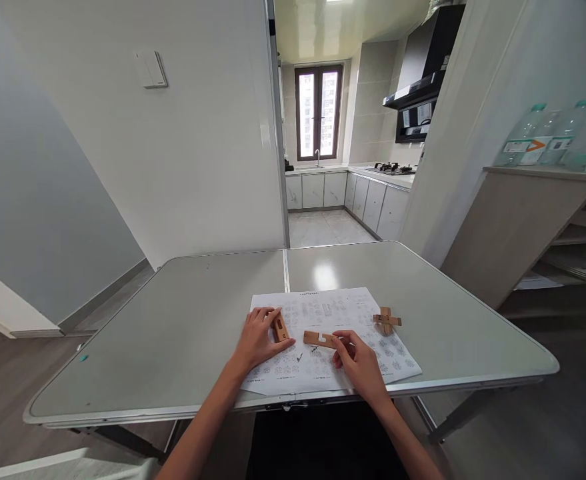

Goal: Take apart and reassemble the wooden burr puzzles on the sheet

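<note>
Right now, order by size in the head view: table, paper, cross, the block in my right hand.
Table
Paper
Cross and block: too alike to rank, and your right hand partly hides the block.

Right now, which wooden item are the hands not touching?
The cross-shaped one at the paper's right edge. The left hand has the slotted block; the right hand pinches the notched bar.

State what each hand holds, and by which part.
The right hand holds a notched wooden piece by its right end. The left hand spans a wooden block, fingers at its far end, thumb by the near end; whether it grips is unclear.
</note>
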The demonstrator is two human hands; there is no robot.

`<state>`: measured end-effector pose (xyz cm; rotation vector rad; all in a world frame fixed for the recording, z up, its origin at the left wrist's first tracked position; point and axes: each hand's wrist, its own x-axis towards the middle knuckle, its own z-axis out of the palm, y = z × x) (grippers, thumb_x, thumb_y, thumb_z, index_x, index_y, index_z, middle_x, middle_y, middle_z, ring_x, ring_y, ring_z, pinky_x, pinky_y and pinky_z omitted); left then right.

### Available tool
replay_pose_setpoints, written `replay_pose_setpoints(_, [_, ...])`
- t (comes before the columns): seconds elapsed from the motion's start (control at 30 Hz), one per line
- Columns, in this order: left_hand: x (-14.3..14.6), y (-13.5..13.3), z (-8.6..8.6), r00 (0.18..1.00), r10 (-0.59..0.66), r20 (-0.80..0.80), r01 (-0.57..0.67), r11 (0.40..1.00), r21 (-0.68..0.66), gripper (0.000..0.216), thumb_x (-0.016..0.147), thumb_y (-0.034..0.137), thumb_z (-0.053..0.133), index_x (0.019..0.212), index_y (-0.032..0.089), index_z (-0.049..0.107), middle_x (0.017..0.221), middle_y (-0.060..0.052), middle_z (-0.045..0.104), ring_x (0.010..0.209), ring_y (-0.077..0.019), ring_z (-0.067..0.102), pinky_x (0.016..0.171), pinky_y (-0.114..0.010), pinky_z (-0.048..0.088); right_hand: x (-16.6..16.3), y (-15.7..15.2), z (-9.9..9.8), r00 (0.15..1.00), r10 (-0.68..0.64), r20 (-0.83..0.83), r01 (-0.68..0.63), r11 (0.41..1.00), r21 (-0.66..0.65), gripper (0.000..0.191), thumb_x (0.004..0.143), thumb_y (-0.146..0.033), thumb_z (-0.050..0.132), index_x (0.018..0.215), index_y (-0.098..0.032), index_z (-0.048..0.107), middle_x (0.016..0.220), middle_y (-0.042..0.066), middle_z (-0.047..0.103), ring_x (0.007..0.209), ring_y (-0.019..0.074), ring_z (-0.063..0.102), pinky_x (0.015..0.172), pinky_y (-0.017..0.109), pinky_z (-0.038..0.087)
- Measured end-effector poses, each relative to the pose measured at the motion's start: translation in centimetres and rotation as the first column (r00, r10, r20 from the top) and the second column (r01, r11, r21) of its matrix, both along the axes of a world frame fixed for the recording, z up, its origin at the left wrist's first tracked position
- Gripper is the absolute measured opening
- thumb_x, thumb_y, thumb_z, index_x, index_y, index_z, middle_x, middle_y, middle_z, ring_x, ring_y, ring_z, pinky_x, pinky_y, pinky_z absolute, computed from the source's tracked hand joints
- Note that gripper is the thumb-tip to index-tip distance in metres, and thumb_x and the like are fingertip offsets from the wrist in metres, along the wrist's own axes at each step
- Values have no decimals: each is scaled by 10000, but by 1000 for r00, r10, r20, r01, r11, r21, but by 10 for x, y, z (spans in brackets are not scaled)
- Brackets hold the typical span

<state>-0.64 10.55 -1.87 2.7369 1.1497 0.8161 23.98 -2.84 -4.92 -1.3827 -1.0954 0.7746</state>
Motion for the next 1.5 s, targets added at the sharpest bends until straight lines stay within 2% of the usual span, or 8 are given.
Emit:
replay_pose_setpoints(0.17, [1,1,-2,1000,-9,20,10,1000,-27,713,784,610,777,1372,262,575,1301,-99,634,1224,-330,560,1045,-522,451,1,1,-4,998,-21,58,20,1000,4,474,913,-678,585,1035,-225,653,740,47,733,626,245,706,684,380,565])
replay_pose_setpoints(0.27, [1,0,-2,1000,-17,24,18,999,-37,709,792,595,778,1377,260,558,1307,-104,632,1215,-327,569,1035,-519,461,1,1,-5,997,6,74,-7,1000,16,452,900,-620,626,1106,-219,665,920,88,764,727,261,729,722,391,579])
replay_pose_setpoints(0.37, [2,0,-2,1000,-21,19,22,998,-51,699,811,581,764,1387,257,538,1317,-109,629,1213,-330,576,1027,-521,471,1,-1,-2,989,74,125,-79,996,31,404,891,-509,667,1181,-227,680,1041,96,761,831,264,730,784,394,585])
replay_pose_setpoints(0.57, [3,-4,2,998,-44,38,47,995,-82,732,849,555,740,1449,239,465,1390,-132,588,1272,-348,555,1064,-543,465,0,-6,11,932,265,247,-275,961,10,269,886,-342,664,1134,-256,723,958,49,751,799,228,689,754,352,551])
replay_pose_setpoints(0.8, [11,-20,18,965,-258,38,260,964,-53,473,910,446,703,1340,307,564,1396,-91,597,1340,-318,509,1122,-512,420,0,-10,20,840,419,346,-422,904,-68,332,923,-292,624,1247,-312,693,1133,32,721,957,227,660,786,332,515])
replay_pose_setpoints(1.07, [15,-24,20,909,-414,-38,407,905,-125,755,676,659,835,1304,301,618,1389,-87,616,1362,-355,485,1177,-525,347,1,-11,22,849,443,288,-443,894,-67,252,953,-319,612,1178,-301,723,1165,21,750,987,240,684,853,359,515])
replay_pose_setpoints(1.2, [15,-20,14,938,-346,-34,339,932,-126,659,741,614,812,1296,304,639,1356,-76,649,1373,-353,476,1162,-528,370,0,-11,22,858,432,277,-433,899,-61,233,963,-340,604,1151,-280,729,1135,33,760,956,238,687,843,360,517])
replay_pose_setpoints(1.5, [10,3,-16,1000,-8,14,9,1000,-15,489,893,514,709,1322,294,633,1417,-58,629,1363,-320,503,1151,-535,402,-1,-11,22,877,403,262,-407,912,-42,224,986,-388,562,1064,-258,728,1039,36,766,870,223,679,794,356,519])
